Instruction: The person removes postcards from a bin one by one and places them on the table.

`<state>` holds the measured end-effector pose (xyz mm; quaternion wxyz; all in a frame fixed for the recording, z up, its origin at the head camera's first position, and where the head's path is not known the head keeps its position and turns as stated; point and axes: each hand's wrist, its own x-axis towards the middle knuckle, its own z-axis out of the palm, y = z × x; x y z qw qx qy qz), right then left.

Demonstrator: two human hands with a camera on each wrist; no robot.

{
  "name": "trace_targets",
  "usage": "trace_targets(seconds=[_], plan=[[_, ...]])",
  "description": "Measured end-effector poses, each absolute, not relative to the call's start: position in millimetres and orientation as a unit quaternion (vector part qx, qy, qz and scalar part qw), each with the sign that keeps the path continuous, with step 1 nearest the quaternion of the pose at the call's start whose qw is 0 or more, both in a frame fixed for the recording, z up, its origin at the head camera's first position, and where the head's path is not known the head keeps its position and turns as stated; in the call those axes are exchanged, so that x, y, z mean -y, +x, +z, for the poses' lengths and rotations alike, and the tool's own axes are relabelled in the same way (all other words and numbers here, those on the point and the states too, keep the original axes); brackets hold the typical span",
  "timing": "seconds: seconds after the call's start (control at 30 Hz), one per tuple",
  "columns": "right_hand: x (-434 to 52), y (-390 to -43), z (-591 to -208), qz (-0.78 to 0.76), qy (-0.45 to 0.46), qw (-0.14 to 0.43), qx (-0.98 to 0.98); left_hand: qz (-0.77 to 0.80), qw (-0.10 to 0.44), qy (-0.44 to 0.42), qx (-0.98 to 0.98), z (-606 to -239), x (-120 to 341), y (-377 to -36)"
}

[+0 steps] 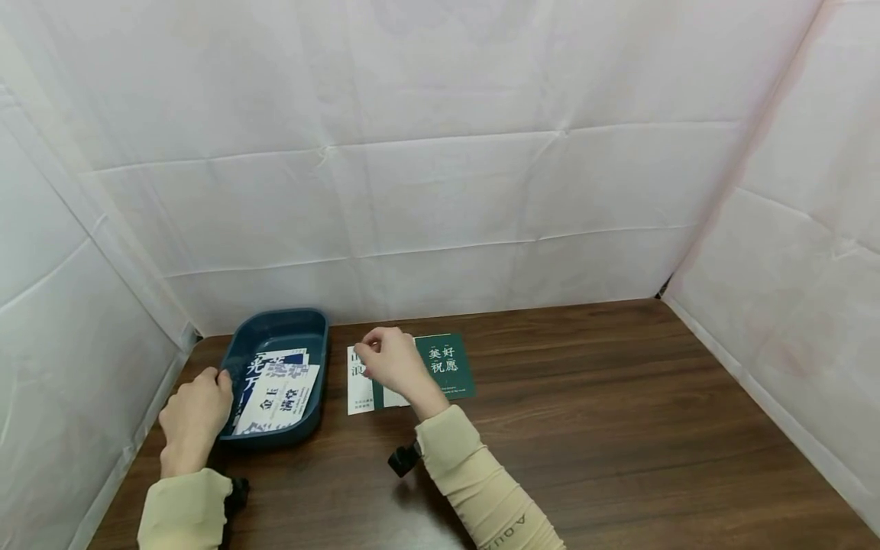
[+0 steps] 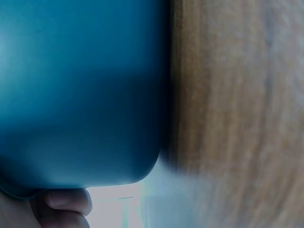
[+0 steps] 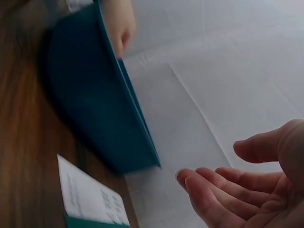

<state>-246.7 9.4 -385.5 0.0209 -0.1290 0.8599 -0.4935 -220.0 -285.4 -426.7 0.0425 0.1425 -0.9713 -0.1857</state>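
The work in hand appears to be the gathering of printed cards into a tray. A dark blue tray (image 1: 275, 336) is set at the left rear of the wooden surface (image 1: 619, 420), and several white and blue cards (image 1: 278, 393) are already laid inside it. The tray's left rim is gripped by the left hand (image 1: 195, 412), the fingers curled over the edge; in the left wrist view only the tray's outer wall and a fingertip are seen.

Just right of the tray, two cards lie on the surface: a white card (image 1: 359, 386) and a green card (image 1: 447, 367), partly overlapped. The right hand (image 1: 388, 363) is held over the white card, fingers bent down toward its upper edge. In the right wrist view the fingers are loosely spread with nothing between them, so the card is judged to be not yet lifted, though contact cannot be confirmed.

The step is judged to be the pick-up of the white card. For the next move, an edge would have to be raised off the flat surface, the card pinched, and then carried leftward over the tray's rim while the tray is kept steady.
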Motion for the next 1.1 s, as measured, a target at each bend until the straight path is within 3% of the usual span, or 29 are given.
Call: trace_targets(seconds=[0.23,0.53,0.87,1.1], plan=[[31.8,-241.7,-388.4,-0.472,-0.158,0.019,-0.867,-0.188,0.043,0.141,0.971,-426.2,285.6,-218.3],[74.7,-232.6,-389.5,-0.437,-0.158,0.096,-0.880,-0.187,0.042,0.141,0.971,-425.3,285.8,-217.6],[124.2,-221.7,-403.5,-0.533,-0.036,0.152,-0.832,-0.190,0.044,0.141,0.971,-425.5,284.8,-215.1],[136.8,-227.0,-404.8,-0.561,0.031,0.125,-0.817,-0.188,0.048,0.138,0.971,-424.7,285.2,-217.1]])
